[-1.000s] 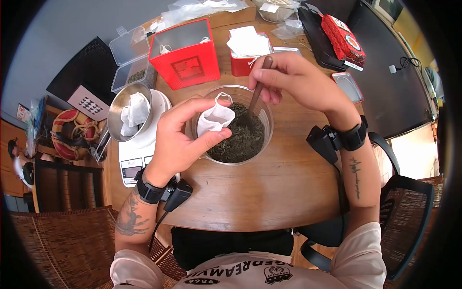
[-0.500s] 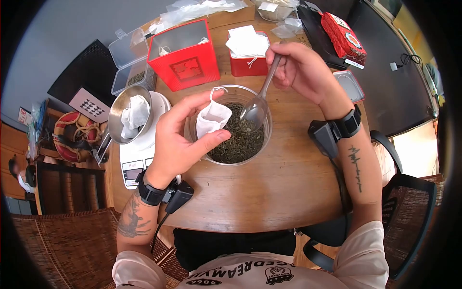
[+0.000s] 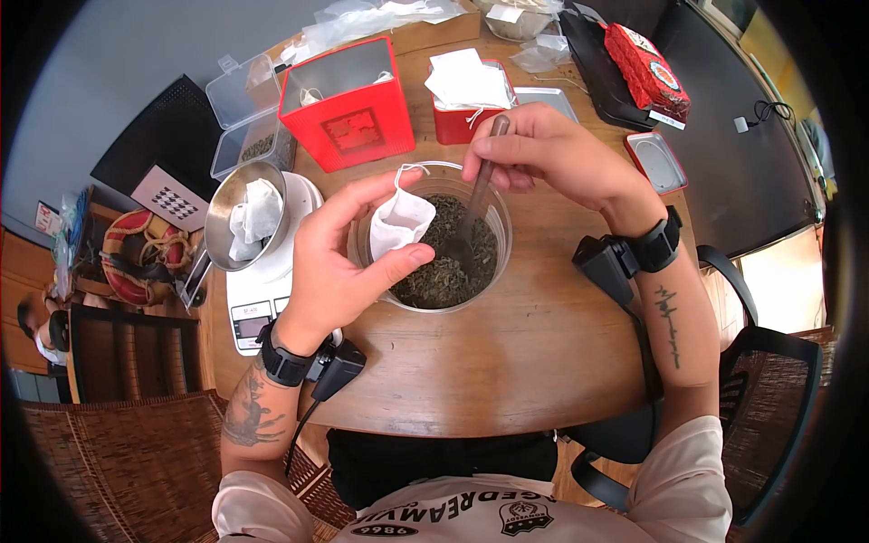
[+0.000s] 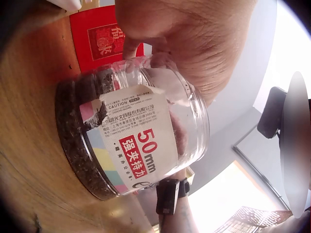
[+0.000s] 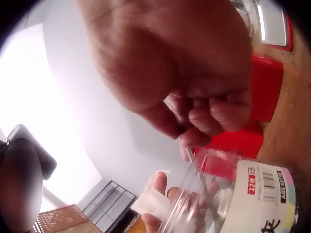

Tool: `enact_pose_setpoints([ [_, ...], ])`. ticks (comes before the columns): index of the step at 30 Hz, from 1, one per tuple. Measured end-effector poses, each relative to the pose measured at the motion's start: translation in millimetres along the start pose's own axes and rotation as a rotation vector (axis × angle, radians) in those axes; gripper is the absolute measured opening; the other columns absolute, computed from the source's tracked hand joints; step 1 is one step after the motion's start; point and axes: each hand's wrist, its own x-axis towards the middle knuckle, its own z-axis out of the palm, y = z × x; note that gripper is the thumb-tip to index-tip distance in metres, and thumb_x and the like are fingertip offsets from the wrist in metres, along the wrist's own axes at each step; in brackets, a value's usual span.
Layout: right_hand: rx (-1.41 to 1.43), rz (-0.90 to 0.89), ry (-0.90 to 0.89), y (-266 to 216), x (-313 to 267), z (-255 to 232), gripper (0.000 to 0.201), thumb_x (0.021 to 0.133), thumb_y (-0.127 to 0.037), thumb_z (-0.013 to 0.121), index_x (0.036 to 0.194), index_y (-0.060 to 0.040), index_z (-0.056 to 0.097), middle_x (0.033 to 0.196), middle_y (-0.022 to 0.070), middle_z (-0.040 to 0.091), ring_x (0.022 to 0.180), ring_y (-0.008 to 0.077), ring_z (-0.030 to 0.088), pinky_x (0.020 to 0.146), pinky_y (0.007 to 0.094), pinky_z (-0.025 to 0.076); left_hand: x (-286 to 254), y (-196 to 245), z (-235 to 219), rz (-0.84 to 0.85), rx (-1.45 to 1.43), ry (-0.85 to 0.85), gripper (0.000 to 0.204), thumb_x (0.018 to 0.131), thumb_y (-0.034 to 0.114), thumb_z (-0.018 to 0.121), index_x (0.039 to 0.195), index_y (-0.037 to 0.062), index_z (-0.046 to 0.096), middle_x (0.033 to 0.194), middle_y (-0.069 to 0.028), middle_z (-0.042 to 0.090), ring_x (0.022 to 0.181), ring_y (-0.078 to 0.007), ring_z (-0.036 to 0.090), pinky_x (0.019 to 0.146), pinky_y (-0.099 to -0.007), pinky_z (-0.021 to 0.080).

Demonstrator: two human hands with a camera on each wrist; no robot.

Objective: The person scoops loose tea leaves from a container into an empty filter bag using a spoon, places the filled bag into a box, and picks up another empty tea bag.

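Only our left wrist view shows the clear jar's point(image 4: 131, 141) printed label; our head view shows loose tea point(image 3: 444, 267) inside. Our left hand point(image 3: 339, 258) pinches a small white filter bag point(image 3: 401, 220) over the jar's near rim. Our right hand point(image 3: 543, 149) grips a spoon point(image 3: 471, 213) dipped into the leaves. Bare table point(image 3: 525, 353) lies before us.

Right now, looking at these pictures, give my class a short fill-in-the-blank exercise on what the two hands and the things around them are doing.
1. The left hand pinches a small white ____ above the clear jar.
2. The right hand dips a ____ into the loose tea leaves.
3. The metal bowl stands on a kitchen ____.
4. The square tin behind the jar is ____ in colour.

Missing words: bag; spoon; scale; red
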Motion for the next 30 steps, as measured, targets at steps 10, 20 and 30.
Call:
enact_pose_setpoints([
  [10, 0.536, -0.003, -0.006, 22.2, 5.2, -18.3, 0.028, 0.101, -0.025, 0.055, 0.092, -0.0013, 0.068, 0.066, -0.0013, 0.052, 0.056, 0.0082, 0.043, 0.053, 0.0252, 0.035, 0.1, 0.6, 0.6, -0.019, -0.025, 0.019, 0.059, 0.078, 0.006, 0.085, 0.132, -0.0020, 0.060, 0.131, -0.0122, 0.067, 0.116, -0.0178, 0.063, 0.102, -0.0331, 0.048],
  [20, 0.626, -0.265, 0.137, -8.6, -7.5, -37.5, 0.029, 0.105, -0.025, 0.044, 0.093, -0.0037, 0.060, 0.067, -0.0029, 0.043, 0.056, 0.0080, 0.036, 0.055, 0.0246, 0.034, -0.1, -0.3, 2.2, 0.013, -0.028, 0.016, 0.060, 0.076, 0.006, 0.087, 0.130, 0.0002, 0.062, 0.127, -0.0125, 0.069, 0.113, -0.0192, 0.066, 0.100, -0.0345, 0.050],
  [30, 0.209, -0.415, 0.362, -39.8, -15.4, -0.7, 0.035, 0.105, -0.029, 0.048, 0.098, 0.0002, 0.066, 0.068, 0.0006, 0.053, 0.060, 0.0088, 0.044, 0.057, 0.0243, 0.035, -1.8, 3.0, 0.5, -0.077, 0.077, 0.036, 0.059, 0.075, 0.012, 0.089, 0.127, -0.0018, 0.065, 0.117, -0.0143, 0.072, 0.105, -0.0191, 0.068, 0.094, -0.0330, 0.051],
])
